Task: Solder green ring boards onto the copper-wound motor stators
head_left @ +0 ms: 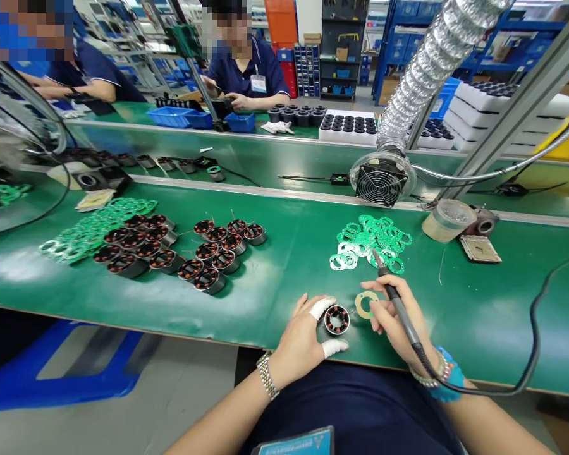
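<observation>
My left hand (306,338), with white covers on thumb and finger, curls around a round motor stator (336,320) with copper windings near the table's front edge. Just right of it, my right hand (398,316) pinches a pale yellow-green ring (364,304) between thumb and finger. That same hand also carries a soldering iron (401,313), its tip pointing up and left over a pile of green and white rings (372,237). Several more stators (208,280) stand in rows to the left, beside overlapping green ring boards (95,230).
A fan (379,180) on a silver duct (422,69) hangs over the back rail. At the right are a clear tub (448,220), a sponge tray (480,248) and the iron's cable (533,328). Two people (251,69) sit across the bench.
</observation>
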A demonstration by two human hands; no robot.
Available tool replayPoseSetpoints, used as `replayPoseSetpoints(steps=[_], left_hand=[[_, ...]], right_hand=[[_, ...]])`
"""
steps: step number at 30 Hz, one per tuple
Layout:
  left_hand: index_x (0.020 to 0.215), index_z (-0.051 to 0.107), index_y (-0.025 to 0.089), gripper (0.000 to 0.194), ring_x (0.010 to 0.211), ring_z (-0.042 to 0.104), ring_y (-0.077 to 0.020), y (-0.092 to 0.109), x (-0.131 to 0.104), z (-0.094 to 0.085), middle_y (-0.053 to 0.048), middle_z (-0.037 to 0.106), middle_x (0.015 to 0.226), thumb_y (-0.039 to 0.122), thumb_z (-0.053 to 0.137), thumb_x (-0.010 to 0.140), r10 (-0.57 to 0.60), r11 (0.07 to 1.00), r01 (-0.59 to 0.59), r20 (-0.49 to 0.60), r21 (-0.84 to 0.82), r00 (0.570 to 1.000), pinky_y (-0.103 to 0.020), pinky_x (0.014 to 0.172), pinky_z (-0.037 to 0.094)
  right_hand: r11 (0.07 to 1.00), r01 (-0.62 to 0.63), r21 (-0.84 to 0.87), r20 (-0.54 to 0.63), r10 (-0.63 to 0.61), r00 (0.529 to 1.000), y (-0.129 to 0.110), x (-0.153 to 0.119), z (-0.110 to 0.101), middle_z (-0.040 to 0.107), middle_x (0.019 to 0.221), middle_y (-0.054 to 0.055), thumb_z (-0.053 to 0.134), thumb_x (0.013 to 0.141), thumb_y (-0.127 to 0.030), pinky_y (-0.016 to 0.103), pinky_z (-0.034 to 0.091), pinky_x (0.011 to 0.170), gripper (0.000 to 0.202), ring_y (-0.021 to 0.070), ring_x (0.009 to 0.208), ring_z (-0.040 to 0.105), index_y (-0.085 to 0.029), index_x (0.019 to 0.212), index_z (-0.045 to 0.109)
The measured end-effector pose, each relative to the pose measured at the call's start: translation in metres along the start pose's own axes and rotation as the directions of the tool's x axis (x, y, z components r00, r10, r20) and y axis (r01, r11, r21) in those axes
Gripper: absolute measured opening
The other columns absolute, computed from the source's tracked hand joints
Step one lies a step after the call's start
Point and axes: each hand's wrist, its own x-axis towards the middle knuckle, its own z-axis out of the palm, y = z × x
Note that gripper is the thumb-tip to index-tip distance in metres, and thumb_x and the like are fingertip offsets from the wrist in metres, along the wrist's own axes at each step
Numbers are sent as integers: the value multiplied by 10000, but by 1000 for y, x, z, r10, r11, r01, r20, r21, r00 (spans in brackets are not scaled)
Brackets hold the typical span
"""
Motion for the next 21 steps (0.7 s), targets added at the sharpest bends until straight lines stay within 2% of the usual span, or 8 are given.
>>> replayPoseSetpoints(steps=[5,7,9,11,14,16,19,21], left_hand=[[1073,532,202,499,1058,545,-269,0,0,7,-94,608,1097,364,732,646,2,1000,-2,-77,0,997,-566,1032,259],[1075,535,205,501,1062,543,-270,-1,0,7,-95,604,1106,362,736,643,7,1000,-8,-83,-12,997,-565,1031,259],[1072,542,210,494,1061,544,-268,-2,0,5,-91,605,1109,355,738,642,8,1000,-10,-85,-28,996,-564,1035,253],[1073,546,211,489,1065,544,-265,-3,0,4,-90,604,1113,356,735,646,7,999,-10,-70,-42,998,-559,1044,240],[1094,544,206,499,1091,531,-265,-4,0,1,-99,598,1129,374,725,660,4,999,-5,-29,-46,1000,-550,1058,222],[1106,544,205,507,1118,512,-271,-4,0,0,-110,587,1149,380,722,664,6,999,-6,-13,-38,1000,-549,1059,220],[1117,541,214,504,1137,495,-276,-4,1,-2,-111,576,1165,368,720,671,30,999,-31,-16,-37,999,-547,1048,240],[1112,538,219,498,1107,516,-269,-3,0,-2,-95,593,1133,356,724,672,50,997,-51,-23,-61,999,-536,1045,257]], right_hand=[[973,-97,211,249,42,967,-1,-1,-9,515,1224,102,617,786,-221,243,505,506,397,73,575,568,-282,1093,373],[968,-88,235,291,16,957,2,0,-11,508,1231,96,638,773,-218,278,529,567,418,97,644,592,-288,1091,376],[974,-42,221,273,-20,962,3,1,-12,532,1190,81,634,780,-226,311,539,685,386,130,781,613,-279,1077,393],[985,-24,169,230,-16,973,2,3,-12,557,1136,72,616,797,-240,335,520,795,355,153,907,608,-267,1074,395],[997,-75,35,198,67,978,1,5,-13,575,1084,77,569,828,-267,360,513,836,332,165,912,625,-252,1090,366],[994,-58,-93,194,75,978,3,7,-11,580,1076,78,552,834,-275,376,507,861,331,176,934,624,-248,1102,360],[953,90,-288,246,-18,969,6,12,-6,580,1103,73,565,821,-250,388,486,908,374,192,1004,602,-255,1140,370],[917,207,-341,306,-100,947,6,16,-1,576,1123,74,602,798,-240,385,482,918,450,200,1025,594,-260,1179,363]])
